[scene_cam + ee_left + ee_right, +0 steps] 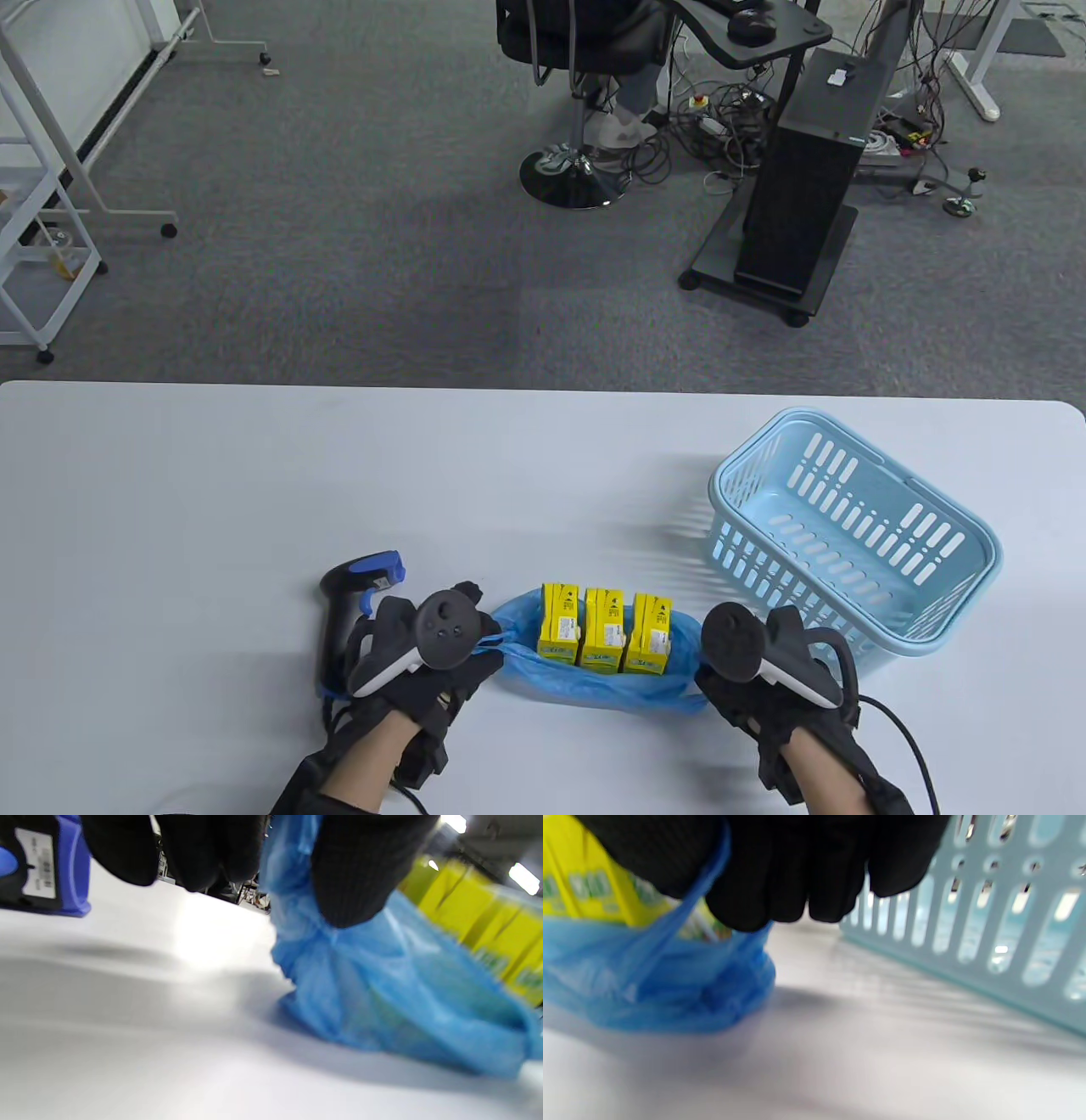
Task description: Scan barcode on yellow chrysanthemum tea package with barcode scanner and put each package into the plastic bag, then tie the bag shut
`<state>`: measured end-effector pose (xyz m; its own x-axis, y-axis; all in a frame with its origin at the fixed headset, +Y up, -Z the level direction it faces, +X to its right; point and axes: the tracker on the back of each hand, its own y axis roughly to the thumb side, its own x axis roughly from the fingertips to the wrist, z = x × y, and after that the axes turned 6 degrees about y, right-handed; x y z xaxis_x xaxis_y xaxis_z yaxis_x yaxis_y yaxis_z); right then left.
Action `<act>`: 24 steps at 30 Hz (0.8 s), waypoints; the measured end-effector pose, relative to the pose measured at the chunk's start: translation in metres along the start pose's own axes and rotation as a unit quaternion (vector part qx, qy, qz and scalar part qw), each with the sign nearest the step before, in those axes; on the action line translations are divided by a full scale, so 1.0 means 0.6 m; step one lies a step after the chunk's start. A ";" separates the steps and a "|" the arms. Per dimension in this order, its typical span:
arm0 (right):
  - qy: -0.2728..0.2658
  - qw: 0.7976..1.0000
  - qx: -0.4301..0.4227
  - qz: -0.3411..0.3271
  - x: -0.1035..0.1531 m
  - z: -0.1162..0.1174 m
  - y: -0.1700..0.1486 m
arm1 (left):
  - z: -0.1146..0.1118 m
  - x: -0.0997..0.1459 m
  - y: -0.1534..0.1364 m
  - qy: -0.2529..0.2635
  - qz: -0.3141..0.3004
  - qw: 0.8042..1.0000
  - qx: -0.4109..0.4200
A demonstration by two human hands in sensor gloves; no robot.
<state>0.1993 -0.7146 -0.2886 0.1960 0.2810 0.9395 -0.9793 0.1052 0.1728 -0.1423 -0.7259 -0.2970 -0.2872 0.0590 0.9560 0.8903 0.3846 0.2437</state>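
Three yellow chrysanthemum tea packages [604,629] stand side by side inside the blue plastic bag [594,686], whose sides are rolled down low on the table. My left hand [462,645] pinches the bag's left handle [292,866] between thumb and fingers. My right hand [721,671] grips the bag's right handle [708,895] with curled fingers. The packages show blurred in both wrist views [488,929] [589,891]. The black and blue barcode scanner [352,598] lies on the table just left of my left hand, free of both hands.
A light blue plastic basket [853,531] sits at the right, close behind my right hand, and fills the right of the right wrist view [988,916]. The white table [254,509] stretches wide to the left and back. Beyond it are a chair and computer gear.
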 end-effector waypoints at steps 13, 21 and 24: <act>-0.089 0.986 -0.139 -0.025 0.039 -0.068 -0.029 | 0.046 0.011 0.003 0.046 -0.031 0.974 0.221; -0.142 0.972 -0.180 -0.059 0.071 -0.135 -0.022 | 0.083 0.022 0.026 0.055 -0.077 0.900 0.425; -0.122 0.972 -0.185 -0.073 0.061 -0.163 -0.006 | 0.097 0.015 0.033 0.056 -0.083 0.861 0.499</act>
<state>0.2150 -0.6115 -0.2839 0.2690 0.0077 0.9631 -0.8480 0.4761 0.2330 -0.1475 -0.6642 -0.2931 -0.2956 -0.1403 0.9450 0.0781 0.9823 0.1703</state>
